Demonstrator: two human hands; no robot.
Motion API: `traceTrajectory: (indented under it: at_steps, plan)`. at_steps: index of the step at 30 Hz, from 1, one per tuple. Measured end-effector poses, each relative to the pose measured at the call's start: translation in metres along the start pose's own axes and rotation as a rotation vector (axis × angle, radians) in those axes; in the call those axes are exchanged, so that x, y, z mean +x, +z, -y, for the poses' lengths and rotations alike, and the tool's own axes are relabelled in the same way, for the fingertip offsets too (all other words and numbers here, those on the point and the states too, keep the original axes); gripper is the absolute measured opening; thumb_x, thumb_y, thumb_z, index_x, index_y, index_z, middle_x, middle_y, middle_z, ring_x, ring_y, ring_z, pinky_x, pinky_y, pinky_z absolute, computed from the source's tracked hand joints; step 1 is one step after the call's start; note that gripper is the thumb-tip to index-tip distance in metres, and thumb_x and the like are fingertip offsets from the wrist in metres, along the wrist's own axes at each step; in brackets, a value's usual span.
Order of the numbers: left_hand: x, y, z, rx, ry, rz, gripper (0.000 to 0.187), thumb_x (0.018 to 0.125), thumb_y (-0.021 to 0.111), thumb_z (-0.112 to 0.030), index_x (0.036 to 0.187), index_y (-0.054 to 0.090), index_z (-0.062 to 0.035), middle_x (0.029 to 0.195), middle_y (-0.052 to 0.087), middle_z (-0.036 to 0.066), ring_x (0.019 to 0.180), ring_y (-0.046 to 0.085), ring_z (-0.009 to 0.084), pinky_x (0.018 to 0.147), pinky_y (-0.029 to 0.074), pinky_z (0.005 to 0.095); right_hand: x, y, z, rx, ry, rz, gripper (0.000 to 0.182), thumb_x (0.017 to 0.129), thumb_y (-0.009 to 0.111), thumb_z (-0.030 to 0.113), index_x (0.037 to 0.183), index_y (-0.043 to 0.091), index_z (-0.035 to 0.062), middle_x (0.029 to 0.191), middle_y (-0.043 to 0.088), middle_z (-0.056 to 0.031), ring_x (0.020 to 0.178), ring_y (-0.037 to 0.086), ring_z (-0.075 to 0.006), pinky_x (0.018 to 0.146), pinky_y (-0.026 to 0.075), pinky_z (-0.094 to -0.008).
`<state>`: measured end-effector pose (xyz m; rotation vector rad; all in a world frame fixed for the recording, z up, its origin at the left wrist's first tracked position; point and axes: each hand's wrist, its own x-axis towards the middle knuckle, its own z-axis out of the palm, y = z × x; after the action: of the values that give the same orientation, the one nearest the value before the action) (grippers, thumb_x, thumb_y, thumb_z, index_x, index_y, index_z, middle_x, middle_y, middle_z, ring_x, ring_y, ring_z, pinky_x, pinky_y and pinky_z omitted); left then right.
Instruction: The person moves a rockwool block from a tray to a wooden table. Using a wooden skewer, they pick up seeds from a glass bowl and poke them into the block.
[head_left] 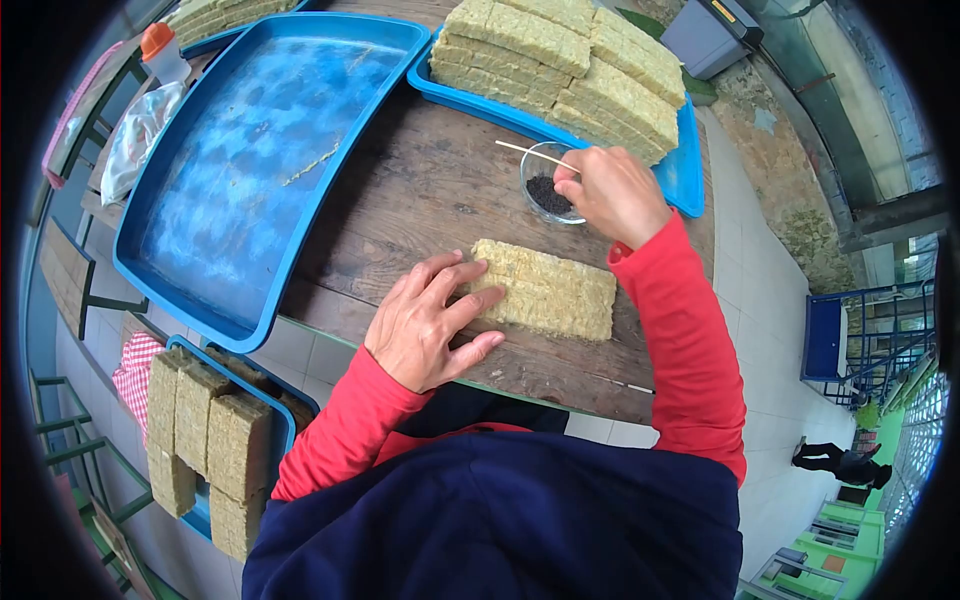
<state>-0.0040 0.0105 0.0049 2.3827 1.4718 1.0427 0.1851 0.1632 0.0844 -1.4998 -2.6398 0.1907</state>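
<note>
A yellowish fibrous block (548, 290) lies flat on a worn wooden table (420, 190), near its front edge. The left hand (428, 320) rests open on the block's left end, fingers spread over it. The right hand (615, 193) pinches a thin stick (530, 151) over a small glass bowl (545, 185) of dark grains, just behind the block. An empty blue tray (250, 160) fills the table's left side; another tray (685, 175) behind holds stacked blocks (570, 65). Below the table, more blocks (205, 435) sit in a tray over pale floor tiles (770, 300).
</note>
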Motion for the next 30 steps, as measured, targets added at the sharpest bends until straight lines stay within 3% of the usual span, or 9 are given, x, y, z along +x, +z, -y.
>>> traceTrajectory:
  at_steps: [1,5,15,17,19,23,25,30]
  plan:
    - [0.000,0.000,0.000,-0.002,0.006,0.006,0.037,0.076,0.071,-0.033,0.107,0.065,-0.0133,0.119,0.057,0.007,0.114,0.052,0.0286,0.090,0.047,0.0402,0.005,0.004,0.003,-0.058,0.039,0.052,0.014,0.082,0.059,0.013,0.079,0.069,0.0032,0.080,0.067,-0.0201,0.078,0.065,-0.0370,0.071,0.051,-0.0453]
    - [-0.002,0.003,0.000,-0.035,-0.009,-0.031,0.039,0.073,0.072,-0.032,0.107,0.068,-0.0136,0.118,0.059,0.009,0.112,0.053,0.0316,0.091,0.047,0.0426,0.022,0.024,-0.001,-0.150,0.035,0.132,0.016,0.082,0.059,0.015,0.078,0.070,0.0035,0.082,0.068,-0.0206,0.080,0.066,-0.0370,0.072,0.052,-0.0452]
    - [-0.004,0.007,0.003,-0.048,-0.059,-0.121,0.030,0.076,0.068,-0.019,0.103,0.067,-0.0079,0.110,0.063,0.008,0.110,0.056,0.0308,0.091,0.047,0.0398,0.025,0.022,0.000,-0.165,0.114,0.163,0.013,0.079,0.062,0.016,0.079,0.071,0.0077,0.084,0.068,-0.0203,0.082,0.066,-0.0368,0.074,0.053,-0.0443]
    - [-0.005,0.007,0.002,-0.045,-0.068,-0.117,0.030,0.076,0.067,-0.016,0.104,0.066,-0.0072,0.109,0.064,0.008,0.110,0.056,0.0312,0.091,0.047,0.0398,0.023,0.024,-0.001,-0.172,0.136,0.121,0.013,0.080,0.062,0.017,0.079,0.071,0.0074,0.085,0.068,-0.0201,0.081,0.066,-0.0368,0.073,0.053,-0.0446]
    - [-0.005,0.009,0.002,-0.034,-0.096,-0.149,0.031,0.075,0.066,-0.013,0.105,0.066,-0.0069,0.108,0.065,0.008,0.109,0.056,0.0314,0.091,0.047,0.0398,0.015,0.024,-0.001,-0.148,0.083,-0.009,0.009,0.077,0.064,0.013,0.077,0.069,0.0049,0.071,0.065,-0.0184,0.071,0.064,-0.0351,0.066,0.049,-0.0437]
    - [-0.003,0.009,0.001,-0.028,-0.111,-0.157,0.033,0.073,0.064,-0.009,0.106,0.065,-0.0068,0.108,0.065,0.008,0.109,0.056,0.0315,0.091,0.047,0.0400,-0.011,0.011,0.011,-0.105,0.061,-0.111,0.013,0.081,0.063,0.015,0.079,0.070,0.0048,0.079,0.067,-0.0182,0.073,0.065,-0.0350,0.065,0.052,-0.0444]
    - [-0.004,0.009,0.002,-0.024,-0.113,-0.157,0.034,0.072,0.063,-0.007,0.106,0.065,-0.0068,0.108,0.065,0.008,0.109,0.056,0.0315,0.091,0.047,0.0401,-0.031,0.009,0.019,0.030,-0.020,-0.269,0.012,0.082,0.064,0.015,0.080,0.069,0.0046,0.075,0.066,-0.0161,0.068,0.064,-0.0326,0.060,0.049,-0.0425]
    - [-0.002,0.008,0.002,-0.018,-0.116,-0.142,0.032,0.071,0.064,-0.007,0.103,0.066,-0.0069,0.107,0.064,0.008,0.107,0.057,0.0307,0.090,0.048,0.0399,-0.072,0.019,0.032,0.391,-0.122,-0.132,0.010,0.081,0.066,0.013,0.083,0.067,0.0036,0.072,0.063,-0.0141,0.063,0.061,-0.0298,0.056,0.046,-0.0389]
